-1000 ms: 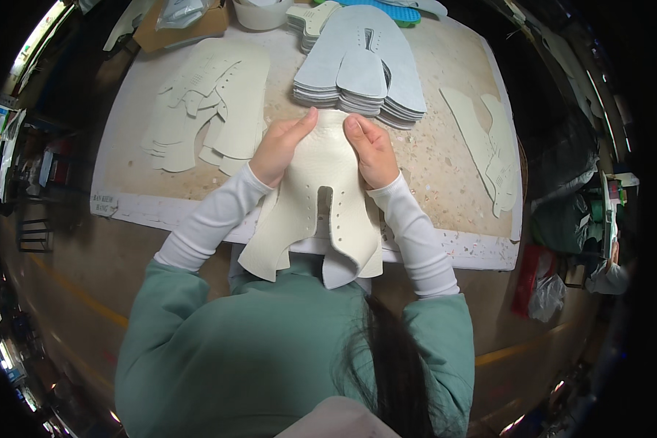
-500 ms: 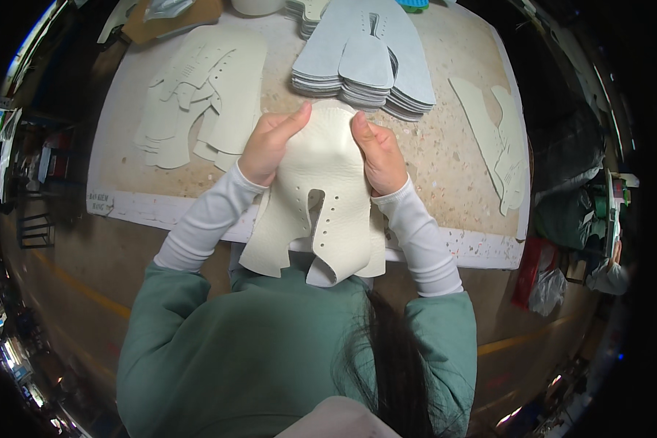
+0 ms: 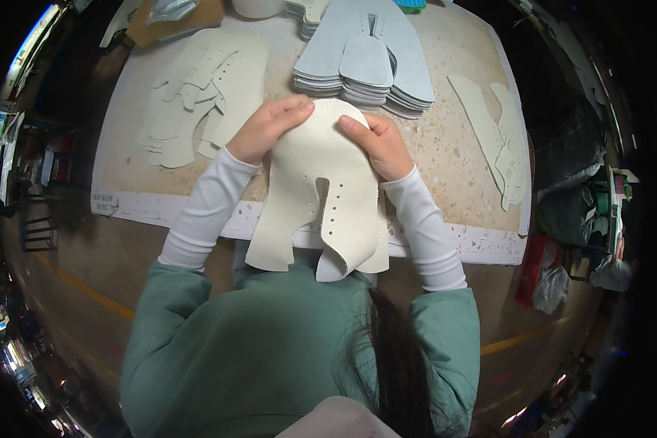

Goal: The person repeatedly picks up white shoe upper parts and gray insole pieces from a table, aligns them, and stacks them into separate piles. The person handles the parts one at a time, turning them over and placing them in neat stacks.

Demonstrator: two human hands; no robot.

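Workshop clutter around a speckled desk.
The desk has a worn tan top, scattered with small flecks, and a white border with dark lettering at its left front corner. At its far left sits a brown cardboard box with a clear plastic packet on it; just right of that, a white round container is cut off by the upper edge. Right of the desk, a translucent bag lies against a red box, near a dark green bundle. A yellow line crosses the dark floor.
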